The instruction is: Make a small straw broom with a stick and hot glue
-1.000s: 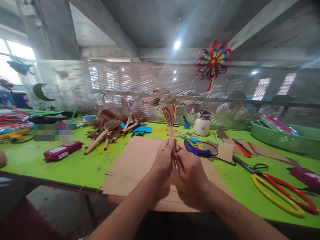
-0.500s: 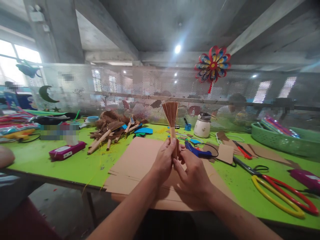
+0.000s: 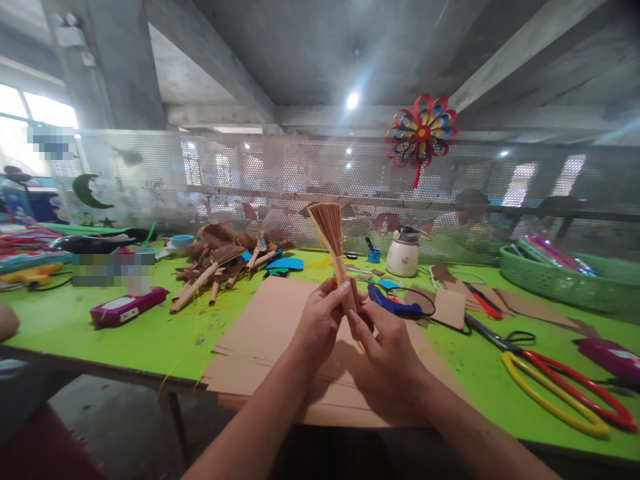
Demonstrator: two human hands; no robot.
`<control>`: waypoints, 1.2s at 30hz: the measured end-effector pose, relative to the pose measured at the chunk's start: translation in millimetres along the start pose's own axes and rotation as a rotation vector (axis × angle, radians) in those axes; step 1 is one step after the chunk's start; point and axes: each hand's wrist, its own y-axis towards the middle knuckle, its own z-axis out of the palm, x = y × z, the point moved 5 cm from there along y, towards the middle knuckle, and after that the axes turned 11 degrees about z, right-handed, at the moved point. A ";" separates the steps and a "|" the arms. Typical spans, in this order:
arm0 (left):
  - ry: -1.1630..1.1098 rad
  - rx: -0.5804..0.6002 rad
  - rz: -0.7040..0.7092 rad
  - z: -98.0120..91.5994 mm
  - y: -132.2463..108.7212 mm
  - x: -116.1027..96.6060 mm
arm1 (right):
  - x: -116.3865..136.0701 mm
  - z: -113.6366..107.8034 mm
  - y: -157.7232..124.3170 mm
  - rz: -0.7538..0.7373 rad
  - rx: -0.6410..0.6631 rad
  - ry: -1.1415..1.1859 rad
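A pleated brown paper fan (image 3: 329, 230) stands up between my two hands, its folds spread at the top and its lower part narrowed into a handle. My left hand (image 3: 320, 319) is closed round the handle, thumb across its front. The fingers of my right hand (image 3: 387, 333) pinch the lower end of the same handle from the right. Below both hands lies a stack of brown paper sheets (image 3: 273, 313). Just beyond my right hand is a blue glue gun (image 3: 393, 303) with a black cord.
Large scissors (image 3: 555, 387) with yellow and red handles lie at right, near a green basket (image 3: 560, 283). Brown paper pieces (image 3: 215, 260) are heaped at left, behind a purple power strip (image 3: 129, 307). A white jug (image 3: 402, 253) stands at the back; a red-handled knife (image 3: 485, 303) lies right.
The fan has tilted to the left in my hands, its pleated top leaning over. Both hands keep hold of the handle. The whole view has shifted slightly.
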 end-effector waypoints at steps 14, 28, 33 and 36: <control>-0.007 0.144 -0.040 1.0 0.5 0.5 | 5.0 -17.6 3.0 0.015 -0.088 0.186; 0.125 0.116 -0.037 -7.6 3.5 10.1 | -4.5 -22.6 6.5 -0.038 -0.223 0.105; 0.118 0.079 -0.030 -7.2 4.3 10.8 | -3.1 -20.3 5.3 -0.106 -0.229 0.003; 0.100 0.082 -0.031 -7.4 5.8 14.3 | -4.4 -18.7 5.4 -0.100 -0.220 -0.017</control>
